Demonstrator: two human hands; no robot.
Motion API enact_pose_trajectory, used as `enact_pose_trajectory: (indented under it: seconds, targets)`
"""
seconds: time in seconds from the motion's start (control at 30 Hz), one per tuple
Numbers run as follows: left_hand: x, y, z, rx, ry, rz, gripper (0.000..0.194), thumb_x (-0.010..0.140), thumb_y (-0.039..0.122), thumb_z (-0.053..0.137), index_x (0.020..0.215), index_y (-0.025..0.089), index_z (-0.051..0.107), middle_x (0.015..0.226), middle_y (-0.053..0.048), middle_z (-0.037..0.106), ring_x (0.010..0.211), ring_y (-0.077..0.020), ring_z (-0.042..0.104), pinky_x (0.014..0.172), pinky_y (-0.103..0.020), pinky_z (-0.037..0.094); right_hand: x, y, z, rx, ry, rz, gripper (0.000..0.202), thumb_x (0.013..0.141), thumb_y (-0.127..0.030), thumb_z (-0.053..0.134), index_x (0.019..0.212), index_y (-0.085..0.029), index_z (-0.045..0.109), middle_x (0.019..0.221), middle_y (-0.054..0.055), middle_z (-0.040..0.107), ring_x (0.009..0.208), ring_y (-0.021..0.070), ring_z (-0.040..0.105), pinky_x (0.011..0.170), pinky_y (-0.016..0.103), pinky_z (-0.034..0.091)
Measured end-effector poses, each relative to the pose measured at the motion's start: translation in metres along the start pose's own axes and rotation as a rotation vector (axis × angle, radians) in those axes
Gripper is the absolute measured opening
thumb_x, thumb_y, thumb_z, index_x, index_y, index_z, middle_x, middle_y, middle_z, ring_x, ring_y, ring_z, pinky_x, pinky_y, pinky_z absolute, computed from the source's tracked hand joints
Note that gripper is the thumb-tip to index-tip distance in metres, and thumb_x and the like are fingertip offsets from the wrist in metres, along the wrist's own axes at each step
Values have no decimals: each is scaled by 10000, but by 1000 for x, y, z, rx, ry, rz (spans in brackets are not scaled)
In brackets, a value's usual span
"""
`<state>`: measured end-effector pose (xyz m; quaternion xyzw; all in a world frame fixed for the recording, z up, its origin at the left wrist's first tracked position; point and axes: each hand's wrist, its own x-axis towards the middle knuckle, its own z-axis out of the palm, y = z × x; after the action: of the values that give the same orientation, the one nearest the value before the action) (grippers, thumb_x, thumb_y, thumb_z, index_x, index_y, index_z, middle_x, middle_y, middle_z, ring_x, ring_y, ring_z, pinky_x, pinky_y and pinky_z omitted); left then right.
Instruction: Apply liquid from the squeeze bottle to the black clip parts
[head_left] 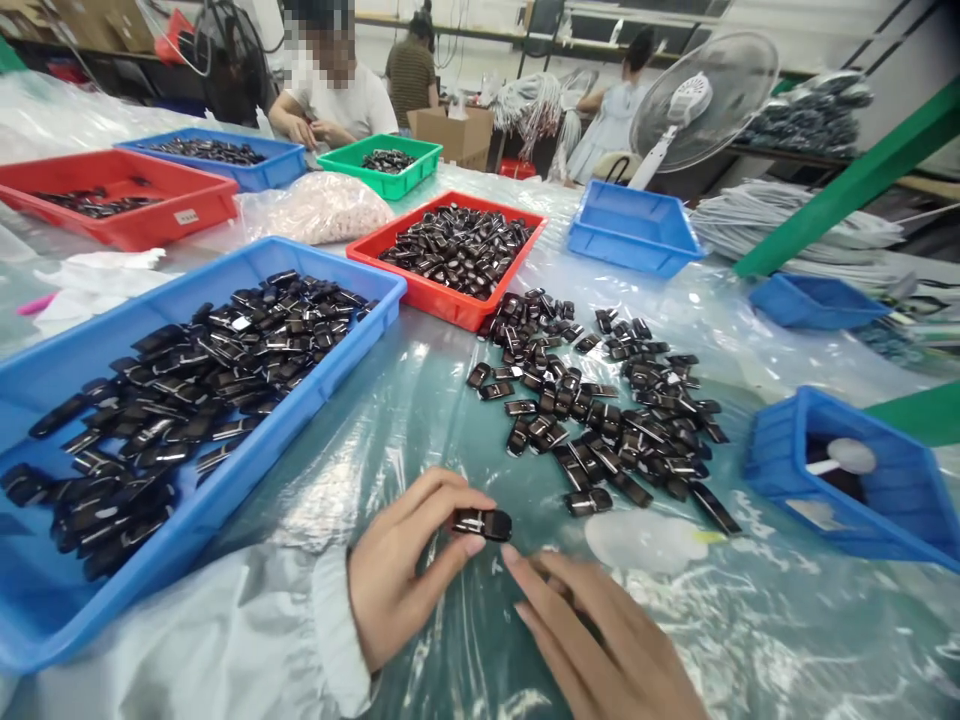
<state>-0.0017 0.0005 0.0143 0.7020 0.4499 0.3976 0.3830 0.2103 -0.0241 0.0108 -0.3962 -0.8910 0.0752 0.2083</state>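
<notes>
My left hand [409,565] pinches a small glossy black plastic part [484,524] between thumb and fingers, just above the plastic-covered table [442,650]. Close by on the right is my right hand [600,630], its forefinger pointing at the part's near end, a small gap apart. Something dark shows between the fingers of that hand; its kind is hidden. Beyond the hands lies a loose pile of similar black parts [600,415]. To the left, a large blue tray [315,405] holds many more of them.
A red tray [480,318] full of black parts stands behind the pile. At right is a blue bin [780,450] with a pale round object inside. Another red tray [172,215], a green tray [405,180] and a fan [705,100] are farther back. A person [341,100] sits across the table.
</notes>
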Motion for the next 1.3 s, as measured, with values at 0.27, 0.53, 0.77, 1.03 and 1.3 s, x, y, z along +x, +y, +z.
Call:
enact_pose_trajectory:
  seconds: [0.27,0.53,0.77,1.03,1.3]
  targets:
    - [-1,-1,1,24,-8,39,172,939,206,456,1083,224,547,1004,-52,543,878,-179,553,768,-303,456,20,1,4,4,-21,-35,338,933,-71,310,914,-191,625,798,68,638,712,188,650,579,277,536]
    - [-2,-4,1,21,-33,99,202,946,217,447,1119,231,549,1022,-65,558,914,-193,555,779,-311,453,18,-4,-5,555,171,425,71,891,-261,550,830,-233,577,822,52,644,744,183,643,649,277,536]
    - [-5,-2,2,58,-55,167,208,929,190,473,1117,228,553,1035,-59,567,941,-190,572,800,-298,464,21,-8,-14,1324,67,834,114,715,-339,771,722,-248,703,785,-12,663,701,138,644,665,232,553]
    - [-7,1,2,65,-104,233,204,938,192,465,1120,215,553,1029,-72,573,919,-192,575,801,-314,474,25,-16,-18,1603,40,957,110,700,-299,803,727,-235,717,685,-25,677,651,89,605,660,155,494]
    - [-6,2,1,66,-111,266,198,943,186,467,1116,202,564,1040,-77,591,936,-188,579,826,-307,472,26,-16,-16,1605,6,891,152,708,-314,792,704,-210,681,642,-36,624,632,92,579,647,173,461]
